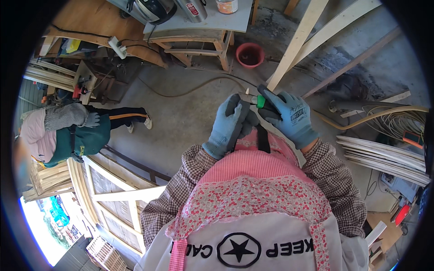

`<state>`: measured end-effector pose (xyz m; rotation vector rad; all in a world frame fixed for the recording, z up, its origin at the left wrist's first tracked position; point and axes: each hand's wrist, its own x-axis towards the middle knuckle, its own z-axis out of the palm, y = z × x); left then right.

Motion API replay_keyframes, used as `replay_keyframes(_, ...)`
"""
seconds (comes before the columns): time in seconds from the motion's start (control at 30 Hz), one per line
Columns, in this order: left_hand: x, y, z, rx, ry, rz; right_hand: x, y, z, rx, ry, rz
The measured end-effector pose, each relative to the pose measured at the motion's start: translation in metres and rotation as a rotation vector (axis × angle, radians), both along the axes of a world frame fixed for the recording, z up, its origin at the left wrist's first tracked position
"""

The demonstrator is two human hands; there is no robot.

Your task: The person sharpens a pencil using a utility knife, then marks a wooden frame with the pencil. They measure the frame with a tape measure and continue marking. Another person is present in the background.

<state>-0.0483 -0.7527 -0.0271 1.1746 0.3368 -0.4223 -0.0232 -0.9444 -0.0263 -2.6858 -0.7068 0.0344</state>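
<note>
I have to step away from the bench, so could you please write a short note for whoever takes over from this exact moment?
Left hand: gloved, closed around a dark, flat object held in front of the chest; what it is cannot be told.
Right hand: gloved, its grip on a small green-handled tool, tip toward the dark object.
Nearby: a long pale wooden strip runs up from just beyond the hands; a red bucket stands on the concrete floor further off. Another person works at the left beside wooden frames.
Done and left: both things are in hand; progress cannot be read from this view.
</note>
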Motion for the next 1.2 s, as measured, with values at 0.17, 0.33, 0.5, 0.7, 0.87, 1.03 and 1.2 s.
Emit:
replay_keyframes(0.17, 0.002, 0.000, 0.007, -0.005, -0.008, -0.066, 0.010, -0.010, -0.009, 0.005, -0.083, -0.112)
replay_keyframes(0.33, 0.004, 0.000, 0.012, -0.026, 0.011, -0.076, 0.021, -0.030, -0.013, 0.113, -0.137, -0.195)
replay_keyframes(0.5, 0.007, -0.002, 0.007, 0.018, 0.040, -0.041, 0.001, -0.001, -0.001, 0.051, 0.024, -0.030)
replay_keyframes(0.7, 0.008, -0.003, 0.009, 0.009, 0.012, -0.068, 0.008, -0.007, -0.004, -0.027, -0.123, -0.027)
replay_keyframes(0.87, 0.008, -0.001, 0.015, 0.049, 0.030, -0.123, 0.033, -0.049, -0.018, 0.120, -0.098, -0.373)
replay_keyframes(1.03, 0.011, -0.004, 0.006, 0.004, 0.027, -0.094, 0.014, -0.017, -0.002, 0.016, -0.090, -0.123)
replay_keyframes(1.2, 0.009, -0.008, -0.002, 0.033, 0.076, -0.055, 0.003, -0.007, 0.001, -0.037, 0.005, -0.022)
